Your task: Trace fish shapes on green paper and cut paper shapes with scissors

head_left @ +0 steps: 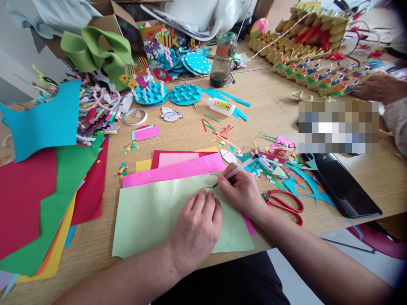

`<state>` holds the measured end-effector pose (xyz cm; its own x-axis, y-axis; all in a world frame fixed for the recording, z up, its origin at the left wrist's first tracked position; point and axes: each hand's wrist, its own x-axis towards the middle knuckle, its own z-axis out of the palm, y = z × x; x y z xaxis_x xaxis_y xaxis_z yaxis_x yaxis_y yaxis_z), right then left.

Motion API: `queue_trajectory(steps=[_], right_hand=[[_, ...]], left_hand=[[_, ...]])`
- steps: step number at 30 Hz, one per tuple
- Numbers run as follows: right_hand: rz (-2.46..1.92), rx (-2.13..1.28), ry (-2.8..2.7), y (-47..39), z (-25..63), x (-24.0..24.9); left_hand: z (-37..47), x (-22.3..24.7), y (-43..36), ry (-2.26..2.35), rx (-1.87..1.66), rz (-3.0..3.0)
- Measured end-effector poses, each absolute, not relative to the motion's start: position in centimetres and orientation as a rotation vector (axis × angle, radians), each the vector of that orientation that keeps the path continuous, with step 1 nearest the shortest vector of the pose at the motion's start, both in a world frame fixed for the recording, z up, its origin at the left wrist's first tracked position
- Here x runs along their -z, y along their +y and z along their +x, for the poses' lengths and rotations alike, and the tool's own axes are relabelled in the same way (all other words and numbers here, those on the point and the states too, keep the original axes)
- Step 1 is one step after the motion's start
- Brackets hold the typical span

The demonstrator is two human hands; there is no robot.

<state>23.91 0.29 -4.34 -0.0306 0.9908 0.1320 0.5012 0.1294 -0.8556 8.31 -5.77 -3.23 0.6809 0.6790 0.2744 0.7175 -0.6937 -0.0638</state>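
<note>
A pale green sheet [146,220] lies on the wooden table in front of me, over pink paper [178,167] and red paper. My right hand [240,188] grips a pen [243,166], its tip at a thin leaf-shaped outline near the sheet's top edge. My left hand [199,222] rests on the sheet below the outline, fingers together and lightly curled; nothing shows in it. Just beyond the pen lies a white oval cutout [228,156]. Red-handled scissors [286,203] are right of my right hand, their blades mostly hidden.
Coloured sheets [25,190] are stacked at the left. Paper scraps [276,169] and a black phone [343,186] lie at the right. Farther back are a glue bottle [222,106], a drink bottle [223,59] and fish crafts [151,91]. Another person's hand [372,89] touches egg cartons [318,72].
</note>
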Motion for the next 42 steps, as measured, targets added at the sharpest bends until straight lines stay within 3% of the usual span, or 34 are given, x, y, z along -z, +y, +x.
queue_trajectory(steps=[22,29,42], right_hand=[[-1.397,-0.787,-1.391,0.05,24.11,3.82],[-1.381,-0.785,-1.537,0.1,24.31,3.95],[-1.469,-0.816,-1.539,0.32,24.15,4.07]], left_hand=[[8.4,3.77,-5.77,-1.164,0.399,-2.692],[8.42,3.71,-5.89,-1.169,0.39,-2.701],[8.47,3.19,-5.53,-1.168,0.226,-2.771]])
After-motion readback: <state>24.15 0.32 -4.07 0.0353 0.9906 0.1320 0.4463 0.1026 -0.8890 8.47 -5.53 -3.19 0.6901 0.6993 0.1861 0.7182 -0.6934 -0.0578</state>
